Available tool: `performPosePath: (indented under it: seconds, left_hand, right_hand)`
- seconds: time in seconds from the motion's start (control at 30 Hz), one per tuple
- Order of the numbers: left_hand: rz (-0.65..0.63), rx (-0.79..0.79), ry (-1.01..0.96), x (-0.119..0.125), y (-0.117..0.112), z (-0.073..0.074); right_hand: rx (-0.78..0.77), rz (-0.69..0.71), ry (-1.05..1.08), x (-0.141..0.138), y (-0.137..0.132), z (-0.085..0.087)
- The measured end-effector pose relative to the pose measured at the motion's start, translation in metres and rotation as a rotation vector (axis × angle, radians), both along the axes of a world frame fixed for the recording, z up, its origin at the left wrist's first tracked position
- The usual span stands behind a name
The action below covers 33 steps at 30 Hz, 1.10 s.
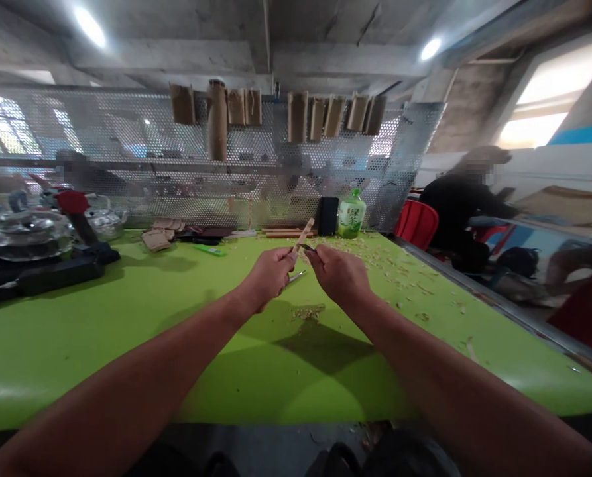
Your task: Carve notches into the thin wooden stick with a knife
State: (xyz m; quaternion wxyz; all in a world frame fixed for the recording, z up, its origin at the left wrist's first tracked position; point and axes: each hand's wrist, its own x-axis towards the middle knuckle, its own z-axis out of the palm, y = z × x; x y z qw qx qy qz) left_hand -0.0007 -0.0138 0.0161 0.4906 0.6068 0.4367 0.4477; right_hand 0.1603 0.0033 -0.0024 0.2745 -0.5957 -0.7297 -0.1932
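Near the middle of the view, my left hand (pixel 272 275) is closed around a slim pale piece of wood (pixel 304 232), whose far end points up and away. My right hand (pixel 343 270) is closed on a small carving knife (pixel 306 247); most of its handle is hidden in the fist, and its dark blade lies against or very close to the wood. Below my left hand a thin metal-tipped tool (pixel 296 276) rests on the green tabletop (pixel 216 358). A small heap of wood shavings (pixel 308 313) lies beneath my hands.
A green-tea bottle (pixel 351 215) and a black box-like object (pixel 328 216) stand at the back. Leather-like scraps (pixel 162 233) and a green cutter (pixel 209 250) lie back left. Glass teapots (pixel 27 232) crowd the left. A seated person (pixel 467 205) is beyond the right edge.
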Motion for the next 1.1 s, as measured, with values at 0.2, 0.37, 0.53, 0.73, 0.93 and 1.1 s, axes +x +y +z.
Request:
performPosePath:
  seconds: [0.2,0.37,0.53,0.73,0.93,1.1]
  left_hand:
    - [0.048,0.028,0.048,-0.001,0.001,0.001]
    - [0.036,0.062,0.063,-0.002,0.003,-0.002]
    - [-0.004,0.114,0.051,-0.004,0.007,-0.006]
    - [0.009,0.183,0.067,-0.004,0.011,-0.008]
    - [0.030,0.149,0.074,-0.005,0.009,-0.006]
    - [0.033,0.102,0.065,-0.002,0.003,-0.002]
  right_hand:
    - [-0.070,0.013,-0.008,-0.003,0.000,-0.001]
    - [-0.166,0.095,0.135,-0.005,0.006,-0.005]
    - [-0.247,0.309,0.382,-0.004,0.018,-0.012]
    - [-0.229,0.303,0.427,-0.002,0.016,-0.010]
    - [-0.124,0.177,0.275,0.000,0.007,-0.003]
    - [-0.111,0.165,0.218,-0.001,0.006,-0.004]
